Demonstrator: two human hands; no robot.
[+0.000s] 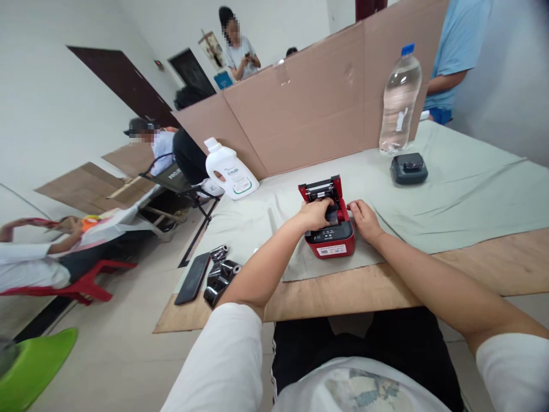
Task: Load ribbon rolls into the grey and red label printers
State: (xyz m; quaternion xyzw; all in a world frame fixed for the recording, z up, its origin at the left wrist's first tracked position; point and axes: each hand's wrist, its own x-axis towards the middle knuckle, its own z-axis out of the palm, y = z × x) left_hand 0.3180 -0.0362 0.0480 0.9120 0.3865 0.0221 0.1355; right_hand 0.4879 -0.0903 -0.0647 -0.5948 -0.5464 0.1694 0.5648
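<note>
A small red label printer (332, 240) stands on the grey cloth near the table's front edge, with its lid (322, 187) flipped up and open. My left hand (316, 213) reaches into the open compartment, fingers curled around a dark roll (332, 215) inside it. My right hand (362, 218) rests against the printer's right side, fingers touching its edge.
Several black rolls (221, 273) and a black phone (193, 278) lie at the table's left front. A white jug (230, 170), a water bottle (400, 100) and a dark printer (408, 168) stand farther back before a cardboard screen (326, 97). Other people sit and stand beyond.
</note>
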